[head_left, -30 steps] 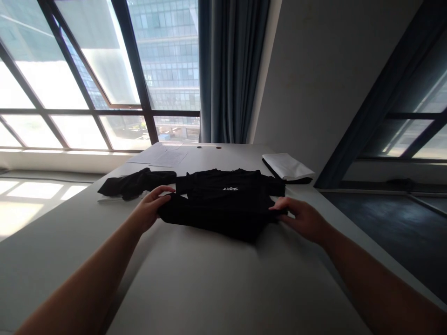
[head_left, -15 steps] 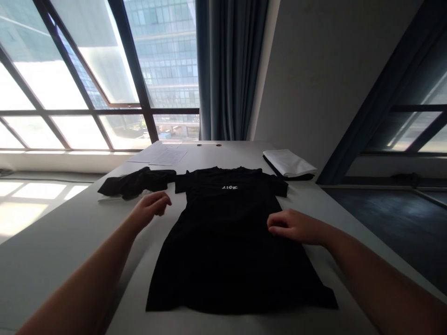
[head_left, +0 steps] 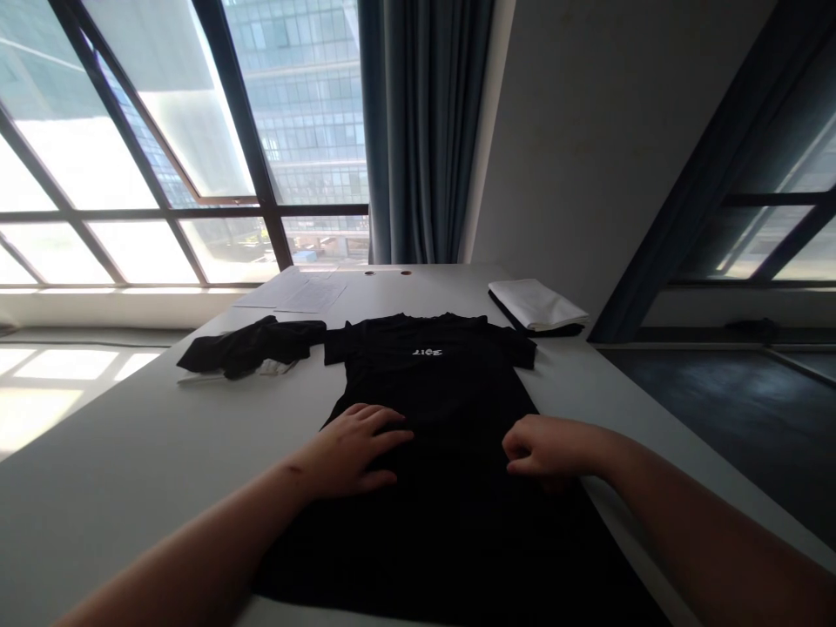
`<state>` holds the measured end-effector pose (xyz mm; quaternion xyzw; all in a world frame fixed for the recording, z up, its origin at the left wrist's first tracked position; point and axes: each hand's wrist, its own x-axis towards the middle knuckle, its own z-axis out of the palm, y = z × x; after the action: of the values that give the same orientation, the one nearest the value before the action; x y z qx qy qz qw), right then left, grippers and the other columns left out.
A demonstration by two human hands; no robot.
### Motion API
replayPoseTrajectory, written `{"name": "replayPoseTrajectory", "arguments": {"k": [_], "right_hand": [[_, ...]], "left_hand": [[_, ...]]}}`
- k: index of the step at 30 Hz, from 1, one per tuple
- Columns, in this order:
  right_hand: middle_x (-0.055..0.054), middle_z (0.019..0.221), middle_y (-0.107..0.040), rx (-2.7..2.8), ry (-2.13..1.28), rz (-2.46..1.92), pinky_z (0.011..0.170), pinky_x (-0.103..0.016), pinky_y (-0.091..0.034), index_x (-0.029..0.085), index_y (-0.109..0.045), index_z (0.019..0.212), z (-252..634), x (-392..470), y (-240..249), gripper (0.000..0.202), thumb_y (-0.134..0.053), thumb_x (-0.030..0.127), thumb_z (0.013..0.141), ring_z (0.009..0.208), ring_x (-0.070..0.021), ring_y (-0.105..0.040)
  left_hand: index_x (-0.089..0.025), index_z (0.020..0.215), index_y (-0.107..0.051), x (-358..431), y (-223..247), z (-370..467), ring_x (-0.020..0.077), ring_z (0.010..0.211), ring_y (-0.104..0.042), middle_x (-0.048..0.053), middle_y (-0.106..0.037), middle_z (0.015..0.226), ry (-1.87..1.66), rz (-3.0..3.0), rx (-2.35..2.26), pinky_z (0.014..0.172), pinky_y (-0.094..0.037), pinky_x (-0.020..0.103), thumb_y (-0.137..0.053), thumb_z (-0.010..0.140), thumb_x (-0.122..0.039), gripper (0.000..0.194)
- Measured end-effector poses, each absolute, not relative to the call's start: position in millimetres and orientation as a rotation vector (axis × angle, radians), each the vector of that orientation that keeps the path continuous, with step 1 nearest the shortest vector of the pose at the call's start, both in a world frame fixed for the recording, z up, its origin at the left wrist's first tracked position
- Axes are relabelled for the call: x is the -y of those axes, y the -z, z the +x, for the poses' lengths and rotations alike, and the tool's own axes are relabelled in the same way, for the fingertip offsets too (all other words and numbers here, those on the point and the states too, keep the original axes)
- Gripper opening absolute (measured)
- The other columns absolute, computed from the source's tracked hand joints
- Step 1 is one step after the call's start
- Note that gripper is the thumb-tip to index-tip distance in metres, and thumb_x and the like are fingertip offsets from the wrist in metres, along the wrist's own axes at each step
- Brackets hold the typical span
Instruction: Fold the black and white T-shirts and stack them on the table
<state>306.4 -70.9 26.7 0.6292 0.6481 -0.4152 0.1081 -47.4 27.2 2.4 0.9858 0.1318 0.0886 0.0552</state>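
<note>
A black T-shirt (head_left: 450,392) lies spread flat on the white table (head_left: 97,488), its collar toward the far end and a small white print near the chest. Over the left side of the shirt is my left hand (head_left: 359,448), palm down with its fingers apart, holding nothing. My right hand (head_left: 549,448) is at the shirt's right side, its fingers curled inward; whether fabric is pinched in them is hidden. The shirt's lower hem runs toward the bottom of the view.
A crumpled black garment (head_left: 254,347) lies left of the shirt, with white cloth under it. Paper sheets (head_left: 310,294) rest at the back left. Folded white cloth (head_left: 539,305) sits on dark cloth at the back right. Beyond are windows and a blue curtain (head_left: 424,131).
My left hand has moved right and nearer, from beside the shirt to over it, and its fingers have spread. My right hand is slightly lower. The shirt's hem has shifted nearer to me.
</note>
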Motion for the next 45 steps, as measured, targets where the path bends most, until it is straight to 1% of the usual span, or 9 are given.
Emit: {"name": "replayPoseTrajectory", "arguments": {"k": [9,18,22,27,29,31,34,39,45], "right_hand": [[-0.001,0.062,-0.068,-1.725,1.579,1.709,0.049,-0.021,-0.053,0.017,-0.059,0.086,315.8,72.5,-16.0,0.034,-0.074,0.048,0.084,0.051,-0.0148,-0.065],[0.0,0.065,-0.069,-1.578,1.813,1.401,0.052,-0.02,-0.055,0.016,-0.063,0.08,303.8,74.2,-11.9,0.038,-0.082,0.049,0.077,0.054,-0.0132,-0.066],[0.001,0.067,-0.07,-1.537,1.872,1.165,0.053,-0.02,-0.055,0.016,-0.066,0.082,283.4,82.2,-14.6,0.036,-0.082,0.048,0.076,0.057,-0.0139,-0.068],[-0.003,0.078,-0.072,-2.004,2.014,1.563,0.052,-0.022,-0.051,0.017,-0.063,0.094,298.3,68.4,-17.7,0.041,-0.07,0.056,0.084,0.06,-0.0151,-0.067],[-0.004,0.082,-0.072,-2.361,1.667,2.142,0.056,-0.024,-0.05,0.019,-0.06,0.093,321.4,54.3,-11.6,0.036,-0.056,0.055,0.093,0.064,-0.0159,-0.066],[-0.006,0.084,-0.07,-2.466,0.837,2.713,0.068,-0.03,-0.052,0.019,-0.063,0.091,350.4,39.4,-0.1,0.031,-0.048,0.046,0.098,0.074,-0.0191,-0.066],[-0.011,0.108,-0.07,-2.301,-0.103,2.884,0.094,-0.038,-0.051,0.019,-0.071,0.104,392.7,22.9,21.7,0.022,-0.055,0.029,0.093,0.104,-0.0265,-0.065],[-0.013,0.127,-0.064,-1.922,-0.166,2.796,0.096,-0.045,-0.049,0.024,-0.073,0.124,425.8,13.5,47.2,0.034,-0.06,0.039,0.096,0.118,-0.0346,-0.059],[-0.012,0.11,-0.067,-1.907,-0.287,2.811,0.091,-0.04,-0.046,0.02,-0.072,0.098,430.9,6.8,55.0,0.018,-0.059,0.032,0.095,0.103,-0.03,-0.06]], "left_hand": [[-0.041,0.16,-0.043,-1.3,12.7,-43.4,0.0404,0.158,-0.029,0.006,-0.022,0.175,-0.126,2.943,-0.225,0.128,-0.024,0.064,-0.067,0.096,-0.044,0.068],[-0.041,0.165,-0.03,14.7,3.7,-51.5,0.0408,0.158,-0.026,0.009,-0.017,0.175,0.024,2.908,-0.2,0.127,-0.023,0.066,-0.068,0.095,-0.046,0.08],[-0.043,0.164,-0.032,26.6,7.4,-55.1,0.0414,0.155,-0.034,0.007,-0.022,0.175,-0.015,2.912,-0.158,0.126,-0.029,0.064,-0.07,0.092,-0.052,0.082],[-0.038,0.152,-0.053,-23.2,9.4,-47.8,0.0327,0.135,-0.057,0.007,-0.052,0.157,-0.44,2.859,-0.717,0.113,-0.046,0.051,-0.052,0.103,-0.048,0.05],[-0.029,0.143,-0.062,-72.0,7.5,-43.6,0.0316,0.13,-0.059,0.01,-0.06,0.144,-0.65,2.766,-1.117,0.113,-0.046,0.048,-0.045,0.106,-0.046,0.044],[-0.025,0.136,-0.066,-125.4,7.4,-42.5,0.033,0.128,-0.059,0.011,-0.064,0.138,-0.719,2.694,-1.422,0.114,-0.044,0.048,-0.046,0.105,-0.043,0.042],[-0.027,0.139,-0.064,-189.0,16.5,-48.7,0.0303,0.136,-0.055,0.009,-0.064,0.142,-0.585,2.599,-1.579,0.117,-0.039,0.046,-0.04,0.106,-0.039,0.042],[-0.027,0.14,-0.064,-220.2,38.8,-64.1,0.0325,0.143,-0.049,0.009,-0.055,0.156,-0.366,2.552,-1.647,0.112,-0.043,0.048,-0.031,0.107,-0.044,0.049],[-0.023,0.125,-0.069,-207.1,28.0,-65.3,0.0381,0.132,-0.056,0.013,-0.06,0.147,-0.278,2.462,-1.87,0.103,-0.048,0.052,-0.029,0.105,-0.051,0.053]]}}
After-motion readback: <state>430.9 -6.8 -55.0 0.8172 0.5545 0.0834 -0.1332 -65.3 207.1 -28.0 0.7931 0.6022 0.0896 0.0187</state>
